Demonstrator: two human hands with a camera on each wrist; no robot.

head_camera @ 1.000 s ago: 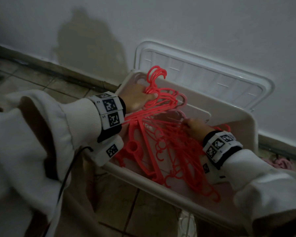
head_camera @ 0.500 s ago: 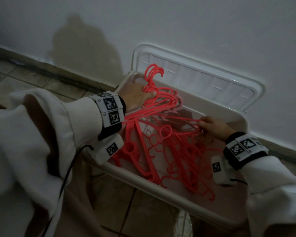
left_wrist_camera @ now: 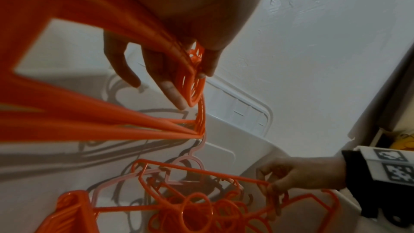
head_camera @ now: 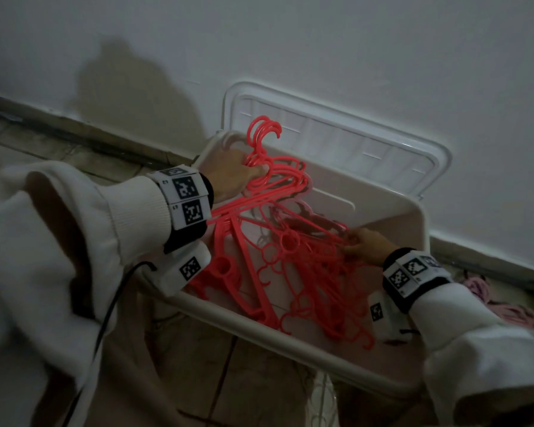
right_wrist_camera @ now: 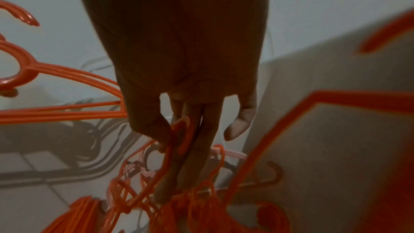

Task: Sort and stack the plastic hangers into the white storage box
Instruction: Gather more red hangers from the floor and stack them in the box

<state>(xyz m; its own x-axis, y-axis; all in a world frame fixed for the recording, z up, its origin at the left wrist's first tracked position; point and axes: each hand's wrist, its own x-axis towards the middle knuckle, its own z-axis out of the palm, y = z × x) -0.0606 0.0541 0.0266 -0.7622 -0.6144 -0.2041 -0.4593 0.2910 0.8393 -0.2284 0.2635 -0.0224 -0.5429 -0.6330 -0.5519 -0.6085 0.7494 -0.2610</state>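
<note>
A bundle of red plastic hangers (head_camera: 259, 192) is gripped near the necks by my left hand (head_camera: 228, 175), their hooks (head_camera: 264, 131) sticking up over the far left corner of the white storage box (head_camera: 290, 326). In the left wrist view my left hand (left_wrist_camera: 179, 81) pinches the hanger necks (left_wrist_camera: 195, 84). More red hangers (head_camera: 309, 272) lie tangled inside the box. My right hand (head_camera: 363, 245) is inside the box at the right and pinches thin hanger bars (right_wrist_camera: 179, 135) between thumb and fingers. A pale pink hanger (left_wrist_camera: 190, 162) lies beneath the red ones.
The box's white lid (head_camera: 336, 143) leans against the wall behind it. Tiled floor (head_camera: 244, 380) lies in front, and pink hangers (head_camera: 506, 309) lie on the floor to the right. A black cable (head_camera: 105, 318) hangs from my left wrist.
My right hand has moved right and back from the middle of the pile, drawing hanger bars with it. My left hand keeps holding the bundle in place.
</note>
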